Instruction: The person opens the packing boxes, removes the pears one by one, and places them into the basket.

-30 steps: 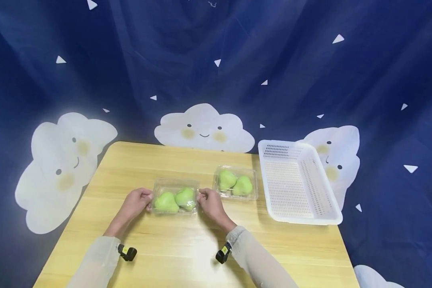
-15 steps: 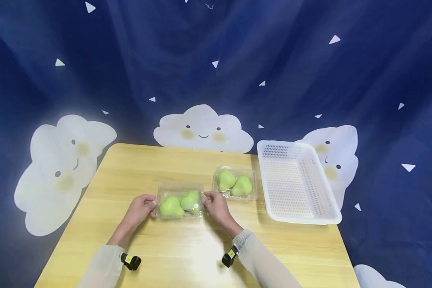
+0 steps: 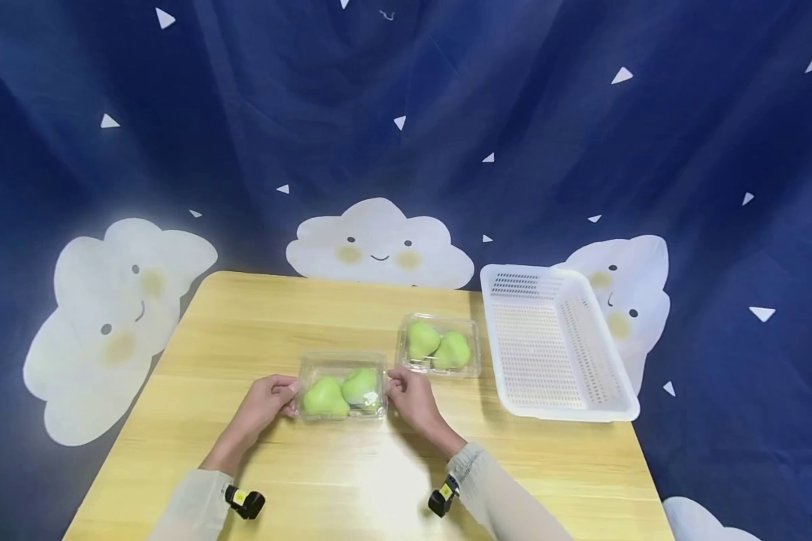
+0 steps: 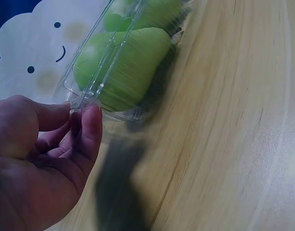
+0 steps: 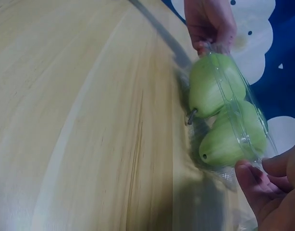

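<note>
A clear plastic box with two green pears inside lies between the two hands in the head view. My left hand pinches its left edge; in the left wrist view thumb and forefinger of that hand meet on the rim beside a pear. At the right end, my right hand pinches the edge. The right wrist view shows this right hand with thumb and fingers at the box's near end, and the left hand at the far end.
A second clear box with two pears stands just behind and right of the right hand. Further right is a white perforated basket on the wooden table. A blue curtain with clouds hangs behind the table.
Both hands and the pinched box have moved toward the table's front edge and slightly right. The second box and the basket have stayed in place on the table.
</note>
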`<state>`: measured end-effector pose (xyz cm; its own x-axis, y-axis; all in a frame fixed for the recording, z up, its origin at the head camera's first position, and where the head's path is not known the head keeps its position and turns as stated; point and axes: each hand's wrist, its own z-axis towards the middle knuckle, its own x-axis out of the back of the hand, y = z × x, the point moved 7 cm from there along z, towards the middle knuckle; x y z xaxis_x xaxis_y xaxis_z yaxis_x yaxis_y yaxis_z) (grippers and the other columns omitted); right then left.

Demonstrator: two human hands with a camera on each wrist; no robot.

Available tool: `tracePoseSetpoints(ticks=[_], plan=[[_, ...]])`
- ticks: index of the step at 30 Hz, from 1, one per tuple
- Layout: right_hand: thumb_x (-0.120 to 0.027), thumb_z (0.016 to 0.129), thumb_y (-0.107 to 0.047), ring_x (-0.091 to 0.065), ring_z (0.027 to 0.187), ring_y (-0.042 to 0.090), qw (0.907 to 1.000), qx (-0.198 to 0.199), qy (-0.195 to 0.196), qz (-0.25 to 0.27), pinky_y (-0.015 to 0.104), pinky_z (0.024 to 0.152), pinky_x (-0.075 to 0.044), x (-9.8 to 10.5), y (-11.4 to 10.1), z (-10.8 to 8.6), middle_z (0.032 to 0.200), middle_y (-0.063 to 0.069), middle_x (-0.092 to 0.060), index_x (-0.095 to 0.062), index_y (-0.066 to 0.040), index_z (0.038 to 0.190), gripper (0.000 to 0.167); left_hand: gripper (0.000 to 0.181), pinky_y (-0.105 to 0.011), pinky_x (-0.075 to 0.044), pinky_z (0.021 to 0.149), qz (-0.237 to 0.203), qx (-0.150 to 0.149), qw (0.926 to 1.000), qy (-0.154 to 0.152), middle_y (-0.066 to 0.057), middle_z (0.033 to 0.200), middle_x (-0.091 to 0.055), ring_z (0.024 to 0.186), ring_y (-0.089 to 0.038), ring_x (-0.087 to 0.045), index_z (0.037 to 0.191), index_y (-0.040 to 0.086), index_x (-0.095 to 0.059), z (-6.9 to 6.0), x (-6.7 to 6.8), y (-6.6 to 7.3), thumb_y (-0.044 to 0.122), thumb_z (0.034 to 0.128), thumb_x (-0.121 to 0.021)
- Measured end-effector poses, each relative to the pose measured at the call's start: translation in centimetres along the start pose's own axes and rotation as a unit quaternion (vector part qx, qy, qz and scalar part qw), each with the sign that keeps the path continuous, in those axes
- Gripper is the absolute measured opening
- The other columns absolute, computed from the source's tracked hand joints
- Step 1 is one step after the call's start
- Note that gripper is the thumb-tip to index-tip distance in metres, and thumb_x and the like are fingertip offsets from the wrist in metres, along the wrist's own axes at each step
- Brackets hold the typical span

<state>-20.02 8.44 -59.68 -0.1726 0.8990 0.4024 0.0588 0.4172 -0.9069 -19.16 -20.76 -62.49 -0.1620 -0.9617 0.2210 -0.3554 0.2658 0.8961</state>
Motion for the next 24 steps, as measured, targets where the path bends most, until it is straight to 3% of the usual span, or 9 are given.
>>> tracePoseSetpoints(ticks=[9,18,24], plan=[[-0.063,0.093,0.003,-0.069,0.081,0.011,0.9989,0.019,-0.018,-0.040,0.015,0.065,-0.060,0.6,0.1,-0.4,0.099,0.018,-0.077,-0.066,0.011,0.126,0.034,0.040,-0.027,-0.064,0.071,-0.010,0.013,0.9999,0.003,-0.010,0.092,-0.069,0.076,-0.015,-0.067,0.137,-0.011,-0.055,-0.6,-0.5,-0.6,0.016,0.1070,-0.055],[-0.066,0.093,-0.001,-0.073,0.085,0.017,0.9941,0.049,-0.031,-0.091,0.018,0.071,-0.063,1.5,-0.5,-1.0,0.101,0.016,-0.077,-0.067,0.007,0.128,0.035,0.043,-0.026,-0.064,0.071,-0.018,0.010,0.9998,0.003,-0.009,0.095,-0.071,0.078,-0.014,-0.067,0.139,-0.010,-0.055,-0.9,-1.0,-0.7,0.018,0.1066,-0.056],[-0.070,0.093,-0.001,-0.074,0.085,0.021,0.9935,0.054,-0.036,-0.094,0.017,0.073,-0.063,1.7,-0.3,-1.0,0.098,0.015,-0.076,-0.068,0.009,0.125,0.034,0.043,-0.027,-0.065,0.071,-0.022,0.006,0.9996,0.016,-0.014,0.106,-0.075,0.080,-0.012,-0.067,0.139,-0.010,-0.057,-0.8,-1.0,-0.9,0.018,0.1055,-0.059]])
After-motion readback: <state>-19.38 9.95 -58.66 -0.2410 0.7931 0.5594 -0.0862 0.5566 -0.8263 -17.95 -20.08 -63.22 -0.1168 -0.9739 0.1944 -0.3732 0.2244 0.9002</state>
